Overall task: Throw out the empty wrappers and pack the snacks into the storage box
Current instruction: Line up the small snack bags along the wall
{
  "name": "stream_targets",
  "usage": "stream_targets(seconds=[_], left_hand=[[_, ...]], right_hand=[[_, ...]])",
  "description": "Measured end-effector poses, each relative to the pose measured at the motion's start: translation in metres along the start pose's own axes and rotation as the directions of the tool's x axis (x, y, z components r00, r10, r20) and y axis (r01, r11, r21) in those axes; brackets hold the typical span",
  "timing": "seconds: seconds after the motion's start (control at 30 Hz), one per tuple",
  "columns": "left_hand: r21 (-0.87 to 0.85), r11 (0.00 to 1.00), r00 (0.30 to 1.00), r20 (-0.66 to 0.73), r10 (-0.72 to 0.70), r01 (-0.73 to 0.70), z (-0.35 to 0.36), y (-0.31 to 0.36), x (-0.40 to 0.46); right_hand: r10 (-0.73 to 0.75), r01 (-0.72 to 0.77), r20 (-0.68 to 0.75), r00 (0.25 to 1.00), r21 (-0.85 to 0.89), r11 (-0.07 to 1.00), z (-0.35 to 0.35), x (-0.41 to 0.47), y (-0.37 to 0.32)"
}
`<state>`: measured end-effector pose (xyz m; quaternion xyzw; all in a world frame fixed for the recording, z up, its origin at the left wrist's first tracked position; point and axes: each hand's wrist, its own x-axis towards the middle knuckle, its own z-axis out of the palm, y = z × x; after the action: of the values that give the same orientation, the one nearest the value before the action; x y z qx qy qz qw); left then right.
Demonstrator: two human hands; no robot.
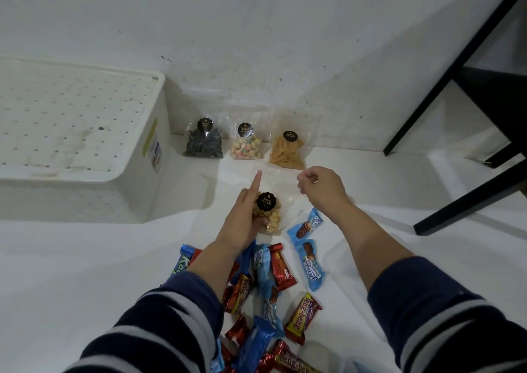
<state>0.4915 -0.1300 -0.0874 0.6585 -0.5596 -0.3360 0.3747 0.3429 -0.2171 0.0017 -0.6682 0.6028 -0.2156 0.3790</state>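
**Snack stock on white floor surface, one bag in hand**

Left hand (247, 219): gripping clear plastic bag of pale yellow nuts with black round label (268, 212) at mid-surface; fingers curled round the filled lower part, index finger extended straight along the bag's empty upper film.

Right hand (320, 185): raised just right of the same bag, fingers curled together; pinching the film edge or not, cannot tell.

White perforated plastic storage box with lid on (85, 133): far left corner of the surface, against the wall. Contents hidden.

Row along the far edge, leaning at the wall, just right of the box:
- clear bag of dark swirl-patterned snacks, black label (204, 141);
- clear bag of small pastel-coloured biscuits, black label (245, 144);
- clear bag of golden-brown stick snacks, black label (287, 150).

Near edge, between the forearms: loose heap of foil-wrapped bars, including light blue wrappers (309, 264), red wrappers (281, 267) and red-and-yellow "beng-beng" wrappers (302, 317). Full or empty, cannot tell for most. Two light blue ones lie apart, just right of the held bag.

Black metal furniture legs (467, 93): far right corner.

Dark blue and grey striped sleeves (445, 324) on both forearms.
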Motion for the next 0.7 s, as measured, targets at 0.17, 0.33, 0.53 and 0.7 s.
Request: stream_targets(seconds=[0.17, 0.33, 0.53, 0.7], left_hand=[[-0.181, 0.979, 0.996, 0.030, -0.088, 0.092, 0.0012, -0.0008, 0.0066], [-0.162, 0.981, 0.995, 0.027, -0.100, 0.103, 0.0006, -0.0003, 0.0041], [-0.045, 0.997, 0.998, 0.021, -0.062, 0.062, -0.0007, -0.0011, 0.0018], [-0.051, 0.997, 0.998, 0.026, -0.064, 0.065, -0.0011, -0.0007, 0.0008]], right_hand=[[-0.026, 0.026, 0.002, 1.000, -0.032, 0.999, -0.0043, 0.0001, -0.0057], [-0.052, 0.052, 0.016, 0.999, -0.054, 0.997, -0.0013, -0.0009, -0.0053], [-0.068, 0.069, 0.013, 0.998, -0.083, 0.994, 0.0010, 0.0009, -0.0032], [-0.041, 0.040, 0.043, 0.998, 0.012, 0.999, 0.0043, 0.0034, -0.0037]])
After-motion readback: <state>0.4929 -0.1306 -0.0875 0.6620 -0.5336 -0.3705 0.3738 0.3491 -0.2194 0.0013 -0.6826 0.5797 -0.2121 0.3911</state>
